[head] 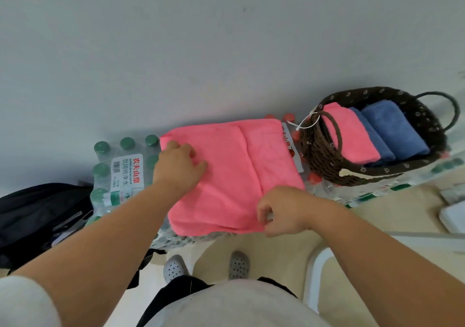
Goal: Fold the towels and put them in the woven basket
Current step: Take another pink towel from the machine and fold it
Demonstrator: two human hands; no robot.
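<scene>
1. Spreading the pink towel (226, 175) flat across the top of the shrink-wrapped water packs (123, 170), apparently using them as a folding surface. Showing one fold line running from the far edge to the near edge, so probably doubled once.
2. Bearing down on the towel's far left corner with the left hand (180, 165), knuckles up and fingers bent, likely anchoring the cloth against sliding on the slick wrap. Not showing whether cloth is gripped under those fingers or only pressed.
3. Pinching the towel's near edge, toward the packs' near right corner, between thumb and curled fingers of the right hand (281, 210). Seemingly getting ready to lift that side over for the next fold.
4. Waiting at the right edge of the packs, just beside the towel, with the woven basket (324, 158) in easy reach. Already carrying a folded pink towel (352, 135) and blue towels (395, 127) packed side by side.
5. Hiding most of the packs under the spread cloth, and the basket's floor under its load. Leaving it unclear whether there are two blue towels or more. Cutting off a black bag (37, 216) at the left, and blurring the label beside the basket too much to read.
</scene>
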